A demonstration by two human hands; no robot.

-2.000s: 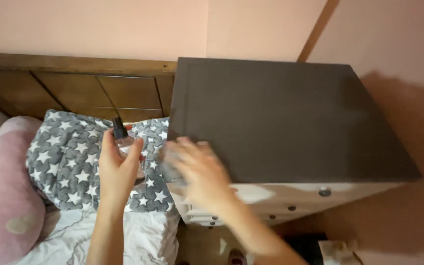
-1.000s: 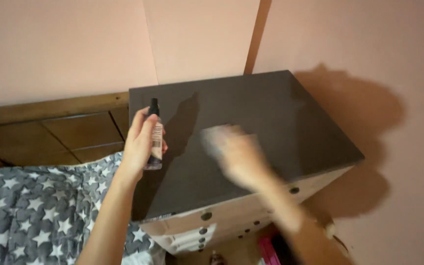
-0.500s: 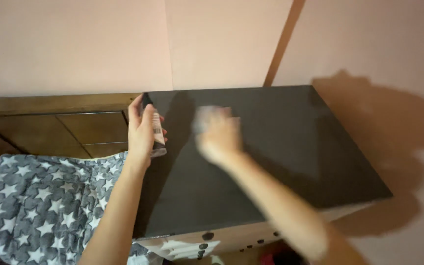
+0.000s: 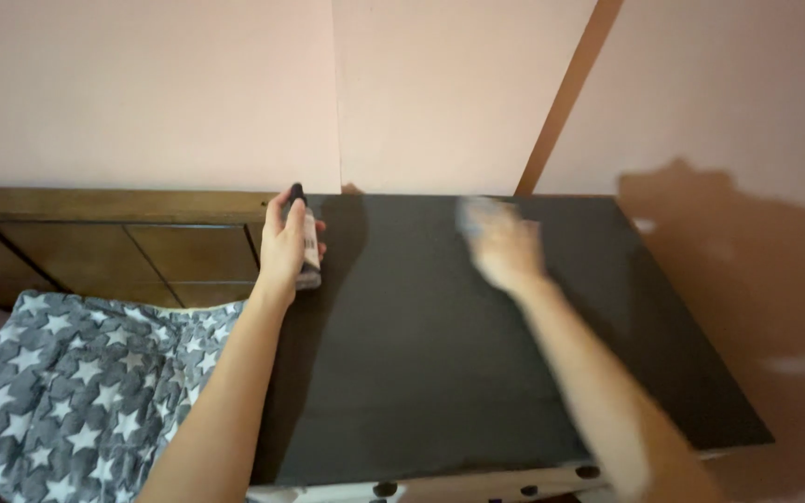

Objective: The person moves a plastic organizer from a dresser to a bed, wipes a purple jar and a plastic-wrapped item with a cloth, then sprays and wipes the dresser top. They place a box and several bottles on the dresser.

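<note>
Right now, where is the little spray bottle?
In the head view, the spray bottle is upright in the left hand, over the dark dresser top's left rear corner, beside the wooden headboard.

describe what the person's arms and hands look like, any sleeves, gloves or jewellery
Both arms are bare from the bottom edge of the picture up to the hands: no sleeves, gloves, watch or bracelet show. The left hand is fairly sharp, and no ring shows on the side in view. The right hand is too blurred to tell whether it wears a ring.
</note>
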